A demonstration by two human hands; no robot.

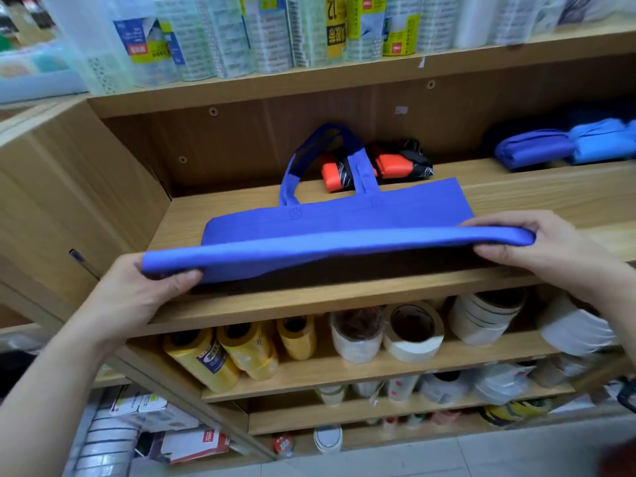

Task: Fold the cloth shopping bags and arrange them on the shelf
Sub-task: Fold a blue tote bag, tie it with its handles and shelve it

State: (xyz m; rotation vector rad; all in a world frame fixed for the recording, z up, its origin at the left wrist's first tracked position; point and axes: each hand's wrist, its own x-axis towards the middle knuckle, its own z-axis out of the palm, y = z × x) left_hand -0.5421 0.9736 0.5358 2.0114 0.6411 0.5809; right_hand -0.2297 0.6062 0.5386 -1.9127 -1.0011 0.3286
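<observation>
The blue cloth bag [337,218] lies across the middle shelf [309,304], and its near folded edge is stretched between the two hands. The left hand [137,290], at 8 o'clock, pinches the left end, with the thumb under the fold; its other fingers are hidden behind the cloth. The right hand [537,242], at 3 o'clock, clamps the right end, fingers above and thumb below. The bag's handles [358,166] rise at 12 o'clock and partly cover an orange and black folded bag [392,163]. At 2 o'clock lie folded blue bags [537,149]; the lightest one is cut off by the picture's edge. The goods on the top shelf are too blurred to read.
</observation>
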